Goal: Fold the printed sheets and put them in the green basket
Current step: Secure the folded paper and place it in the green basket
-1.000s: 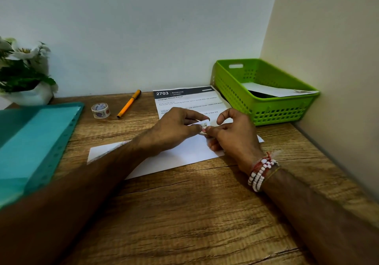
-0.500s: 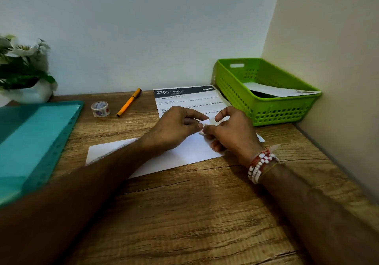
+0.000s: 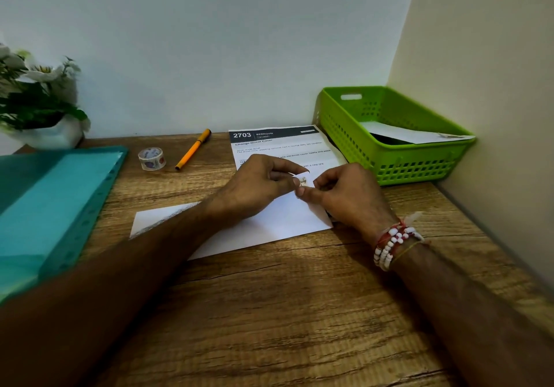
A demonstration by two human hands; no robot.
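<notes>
White folded paper sheet [image 3: 284, 222] lies ready: your left hand [image 3: 254, 186] and right hand [image 3: 350, 195] pinch a small patterned tape piece [image 3: 302, 181], so press it down flat

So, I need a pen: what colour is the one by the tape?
The pen is orange with black ends; head view.
</notes>
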